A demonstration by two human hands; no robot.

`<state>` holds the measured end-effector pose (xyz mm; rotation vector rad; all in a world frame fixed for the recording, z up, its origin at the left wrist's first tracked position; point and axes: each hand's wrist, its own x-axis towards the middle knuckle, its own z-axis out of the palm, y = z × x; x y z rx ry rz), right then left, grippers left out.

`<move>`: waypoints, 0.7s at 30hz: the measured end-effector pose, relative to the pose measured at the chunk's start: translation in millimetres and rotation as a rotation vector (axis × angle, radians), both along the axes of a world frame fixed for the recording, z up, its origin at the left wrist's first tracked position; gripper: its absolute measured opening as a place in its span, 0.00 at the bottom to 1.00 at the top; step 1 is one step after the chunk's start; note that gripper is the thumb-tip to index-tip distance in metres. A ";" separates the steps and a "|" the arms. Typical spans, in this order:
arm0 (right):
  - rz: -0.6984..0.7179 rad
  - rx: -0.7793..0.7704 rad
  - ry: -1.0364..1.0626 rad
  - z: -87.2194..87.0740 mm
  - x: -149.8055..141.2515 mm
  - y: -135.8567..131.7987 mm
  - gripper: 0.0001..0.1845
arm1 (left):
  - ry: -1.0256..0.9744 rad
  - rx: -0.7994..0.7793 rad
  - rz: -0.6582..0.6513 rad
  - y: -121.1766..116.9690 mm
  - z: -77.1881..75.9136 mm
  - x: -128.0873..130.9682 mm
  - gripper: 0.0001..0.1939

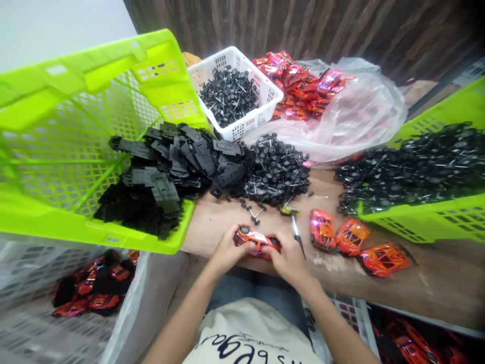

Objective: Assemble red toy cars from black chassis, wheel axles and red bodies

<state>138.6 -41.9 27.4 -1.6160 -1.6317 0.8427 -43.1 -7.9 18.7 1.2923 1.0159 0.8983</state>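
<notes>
Both my hands grip one orange toy car (256,239) at the near edge of the wooden table (435,283). My left hand (227,247) pinches its left end, fingers closed. My right hand (288,258) closes on its right end. A small screwdriver (297,235) lies just right of my right hand. Three orange car shells (322,228) (352,235) (384,259) lie further right. A pile of black wheel axles (276,169) and a few loose axles (253,211) sit just beyond my hands.
A tipped lime-green crate (56,151) on the left spills black chassis plates (159,177). A white basket (261,83) holds more wheels. A clear plastic bag (352,116) holds orange shells. Another green crate (435,217) at right holds wheels. A bin at lower left holds finished cars (91,290).
</notes>
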 end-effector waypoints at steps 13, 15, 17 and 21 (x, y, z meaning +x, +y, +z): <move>0.162 0.280 -0.327 5.9 -2.8 -21.2 0.11 | 0.193 0.260 -0.106 7.1 -8.9 3.3 0.15; 0.087 0.330 -0.329 -0.9 -8.0 -22.0 0.09 | 0.121 0.228 -0.121 8.1 -9.6 5.1 0.08; 0.015 0.368 -0.304 -6.4 -11.3 -21.6 0.10 | 0.114 0.226 -0.102 10.1 -9.9 5.1 0.08; -0.013 0.345 -0.233 -8.4 -10.8 -19.8 0.08 | 0.154 0.270 -0.125 9.4 -5.5 5.0 0.09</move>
